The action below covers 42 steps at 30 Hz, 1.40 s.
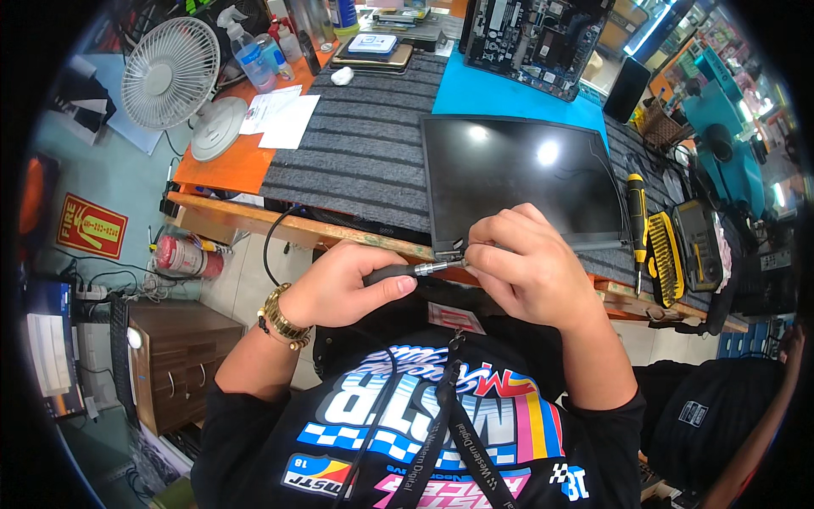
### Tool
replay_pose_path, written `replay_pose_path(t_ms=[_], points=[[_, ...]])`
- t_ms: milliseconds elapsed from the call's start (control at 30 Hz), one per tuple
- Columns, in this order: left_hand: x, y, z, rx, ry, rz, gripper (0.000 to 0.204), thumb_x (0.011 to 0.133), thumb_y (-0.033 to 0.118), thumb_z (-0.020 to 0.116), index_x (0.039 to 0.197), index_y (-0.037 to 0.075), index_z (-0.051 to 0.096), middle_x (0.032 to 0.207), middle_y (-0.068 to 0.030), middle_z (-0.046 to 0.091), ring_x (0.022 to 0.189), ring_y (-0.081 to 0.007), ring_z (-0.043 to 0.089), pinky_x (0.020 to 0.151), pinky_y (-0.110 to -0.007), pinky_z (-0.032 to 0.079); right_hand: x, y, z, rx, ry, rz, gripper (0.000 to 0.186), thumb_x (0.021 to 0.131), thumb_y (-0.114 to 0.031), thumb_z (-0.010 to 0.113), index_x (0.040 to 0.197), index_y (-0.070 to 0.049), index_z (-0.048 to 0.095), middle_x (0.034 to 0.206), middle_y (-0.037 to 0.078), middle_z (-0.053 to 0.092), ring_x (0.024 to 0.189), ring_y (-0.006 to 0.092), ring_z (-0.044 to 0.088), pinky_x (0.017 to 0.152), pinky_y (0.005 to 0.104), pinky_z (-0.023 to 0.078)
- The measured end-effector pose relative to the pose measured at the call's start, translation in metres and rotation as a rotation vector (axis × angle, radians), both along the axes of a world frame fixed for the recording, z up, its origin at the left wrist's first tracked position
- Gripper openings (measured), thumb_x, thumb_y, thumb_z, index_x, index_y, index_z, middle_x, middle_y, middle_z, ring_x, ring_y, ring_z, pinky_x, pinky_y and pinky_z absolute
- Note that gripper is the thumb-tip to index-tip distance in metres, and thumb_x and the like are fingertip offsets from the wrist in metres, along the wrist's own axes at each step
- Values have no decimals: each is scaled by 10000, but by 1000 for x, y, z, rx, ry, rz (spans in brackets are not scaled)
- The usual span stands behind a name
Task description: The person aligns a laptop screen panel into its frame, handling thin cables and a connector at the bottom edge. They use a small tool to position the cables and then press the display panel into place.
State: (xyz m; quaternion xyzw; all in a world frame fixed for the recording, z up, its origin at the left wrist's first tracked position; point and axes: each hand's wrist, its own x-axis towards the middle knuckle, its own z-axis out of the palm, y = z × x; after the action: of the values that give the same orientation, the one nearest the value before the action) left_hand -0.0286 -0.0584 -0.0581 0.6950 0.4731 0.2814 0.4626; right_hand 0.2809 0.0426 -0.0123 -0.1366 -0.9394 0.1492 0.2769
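My left hand [343,284] grips the dark handle of a screwdriver [398,272], its metal shaft pointing right toward the near left corner of a black laptop screen panel [517,174]. That panel lies flat on the striped grey mat [365,144]. My right hand [526,263] pinches the shaft's tip at the panel's hinge corner [449,248]. A gold watch [284,321] is on my left wrist.
A yellow-handled screwdriver [636,208] and a yellow bit set [666,259] lie right of the panel. A circuit board [534,38] rests on a blue mat at the back. A white fan [170,72], spray bottles and papers stand at the left. A fire extinguisher lies on the floor.
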Motion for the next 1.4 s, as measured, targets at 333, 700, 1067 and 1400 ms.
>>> replay_pose_path(t_ms=[333, 700, 1067, 1400], points=[[0, 0, 6, 84, 71, 7, 262, 1142, 249, 813, 1153, -13, 813, 933, -110, 803, 852, -148, 726, 793, -361, 588, 0, 2, 0, -51, -45, 19, 139, 945, -75, 807, 1057, -86, 726, 1073, 65, 709, 988, 304, 706, 871, 439, 518], [4, 3, 6, 83, 42, -40, 255, 1133, 245, 818, 1174, -6, 810, 933, -134, 784, 835, -238, 736, 792, -379, 587, -3, -6, 0, -50, -70, 15, 125, 960, -85, 814, 1046, -82, 723, 1076, 73, 707, 978, 313, 703, 871, 446, 538], [-38, 72, -5, 530, 559, 537, 337, 1032, 275, 897, 1163, -29, 831, 1008, -207, 750, 917, -433, 749, 834, -501, 594, -4, 11, -21, -283, -149, -84, 271, 975, -120, 880, 1232, -66, 815, 1211, 122, 684, 1142, 373, 649, 1030, 498, 562], [-25, 90, -11, 895, 730, 666, 354, 952, 282, 957, 1222, 91, 829, 1106, -110, 726, 1069, -361, 696, 946, -487, 541, 1, 16, -25, -272, -176, -114, 453, 958, -161, 898, 1385, -92, 767, 1281, 127, 696, 1243, 385, 666, 1111, 508, 533]])
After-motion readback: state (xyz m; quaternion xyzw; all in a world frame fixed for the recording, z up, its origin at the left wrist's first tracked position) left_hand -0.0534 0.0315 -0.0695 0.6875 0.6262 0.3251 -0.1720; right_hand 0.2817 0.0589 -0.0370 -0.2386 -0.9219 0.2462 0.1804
